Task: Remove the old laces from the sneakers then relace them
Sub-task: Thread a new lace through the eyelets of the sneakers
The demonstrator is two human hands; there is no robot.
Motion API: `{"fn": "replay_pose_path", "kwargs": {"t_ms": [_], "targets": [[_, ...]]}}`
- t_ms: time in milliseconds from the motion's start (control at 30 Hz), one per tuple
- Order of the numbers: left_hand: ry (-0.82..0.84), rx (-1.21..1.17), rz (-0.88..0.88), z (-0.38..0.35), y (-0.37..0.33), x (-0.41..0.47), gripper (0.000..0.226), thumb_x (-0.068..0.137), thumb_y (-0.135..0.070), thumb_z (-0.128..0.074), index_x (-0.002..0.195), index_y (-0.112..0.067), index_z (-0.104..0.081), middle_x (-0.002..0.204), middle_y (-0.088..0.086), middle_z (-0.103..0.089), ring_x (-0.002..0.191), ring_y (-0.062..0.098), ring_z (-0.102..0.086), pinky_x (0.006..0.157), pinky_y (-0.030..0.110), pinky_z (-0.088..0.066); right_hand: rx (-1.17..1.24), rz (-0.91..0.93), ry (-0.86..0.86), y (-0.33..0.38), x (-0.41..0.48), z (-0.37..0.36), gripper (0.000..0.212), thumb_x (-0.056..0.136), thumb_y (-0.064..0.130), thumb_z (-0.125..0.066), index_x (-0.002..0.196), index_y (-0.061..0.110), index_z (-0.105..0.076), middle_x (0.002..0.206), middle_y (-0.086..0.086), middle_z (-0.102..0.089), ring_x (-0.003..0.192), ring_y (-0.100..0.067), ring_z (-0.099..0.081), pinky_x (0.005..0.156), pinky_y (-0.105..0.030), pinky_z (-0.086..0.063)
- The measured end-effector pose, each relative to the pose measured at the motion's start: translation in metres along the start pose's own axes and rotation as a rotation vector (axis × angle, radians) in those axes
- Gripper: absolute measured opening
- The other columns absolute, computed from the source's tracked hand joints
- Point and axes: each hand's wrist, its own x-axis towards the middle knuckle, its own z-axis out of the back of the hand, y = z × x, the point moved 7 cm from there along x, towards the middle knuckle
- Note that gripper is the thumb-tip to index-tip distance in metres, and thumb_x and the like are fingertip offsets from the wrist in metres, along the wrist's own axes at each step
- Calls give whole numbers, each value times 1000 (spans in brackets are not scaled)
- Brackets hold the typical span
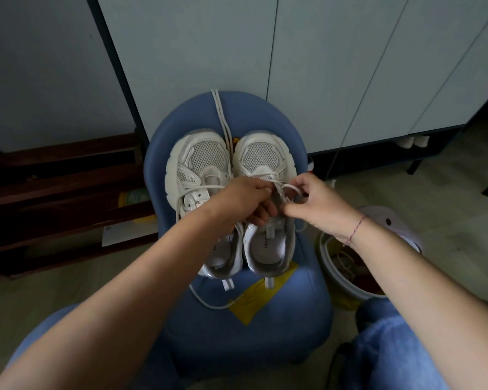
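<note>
Jeans (pixel 392 347) knees at the bottom, and right in front is a blue chair (pixel 237 333) with both sneakers on the seat, heels toward me, toes pointing away. A yellow scrap (pixel 254 299) sticks out from under the heels, and a loose lace end (pixel 206 302) from the left sneaker (pixel 197 164) trails in a curve over the front of the seat. Both hands are on the right sneaker (pixel 262 156), about mid-shoe. The left hand (pixel 243 201) has its grip curled tight down on the lace (pixel 292 188) over the tongue. The right hand (pixel 316 205) has its grip closed too, thumb and forefinger pinching a small loop of that same lace just beside the left knuckles. On the floor to the right sits a white bucket (pixel 338 280), contents too dark to make out. Further back, a spare lace (pixel 220 114) runs from between the toes over the chair's far edge. Pale cabinet (pixel 321 66) doors are behind it, with a dark wood shelf (pixel 54 178) off to the left.
</note>
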Motion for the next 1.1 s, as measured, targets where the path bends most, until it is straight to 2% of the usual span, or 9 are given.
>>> {"fn": "replay_pose_path", "kwargs": {"t_ms": [167,267,400,533,667,833,933,1000,1100], "targets": [[-32,43,-25,-2,0,4,23,103,-9,-45,90,-9,-64,47,-4,-61,34,4,-48,36,14,-39,99,36,25,1,-5,5,34,76,7,-72,103,23,-58,100,5,-67,98,-15,-65,91,-32,-49],[-67,62,-46,-2,1,4,21,101,-7,-51,85,-10,-65,45,-5,-60,32,3,-47,35,14,-38,159,56,44,2,-8,7,33,79,0,-69,106,19,-61,100,1,-68,95,-11,-63,84,-20,-50],[-153,56,-66,-2,3,2,26,98,-6,-55,76,-14,-65,43,-5,-59,30,4,-44,32,14,-32,164,60,49,5,-10,8,34,81,-1,-68,110,16,-61,96,4,-67,83,4,-61,74,-8,-47],[-218,66,-73,0,4,-4,26,96,-7,-59,72,-12,-67,45,-5,-61,31,5,-44,33,13,-31,140,59,41,3,-9,10,35,80,3,-70,111,18,-61,97,0,-67,85,1,-61,75,-10,-48],[-217,128,-99,3,3,-25,25,92,-1,-59,70,-6,-68,52,2,-65,39,9,-51,40,16,-40,137,50,35,-1,-6,12,37,79,4,-72,112,18,-62,95,0,-67,87,-5,-62,82,-22,-51],[-69,100,-7,-2,20,-65,20,91,-3,-63,72,-3,-68,53,4,-64,36,6,-50,37,12,-34,168,61,29,0,-7,11,35,79,0,-71,108,18,-61,97,-2,-65,76,10,-60,62,-12,-50],[125,137,96,-9,39,-76,13,92,-11,-65,84,-3,-70,59,2,-68,41,6,-53,41,14,-38,182,61,29,0,-8,10,35,79,0,-71,107,18,-62,95,-1,-65,78,6,-60,64,-11,-49],[275,187,165,-18,54,-82,13,93,-14,-65,85,-6,-71,62,0,-69,44,6,-55,45,14,-40,191,65,29,-1,-7,10,35,79,-1,-71,108,16,-61,94,0,-64,78,5,-59,65,-11,-49],[440,257,263,-30,77,-91,11,93,-16,-65,83,-12,-69,66,-1,-70,47,6,-57,47,14,-42,181,73,20,-2,-6,10,38,78,2,-73,109,21,-61,96,0,-63,85,-1,-61,72,-19,-52]]}}
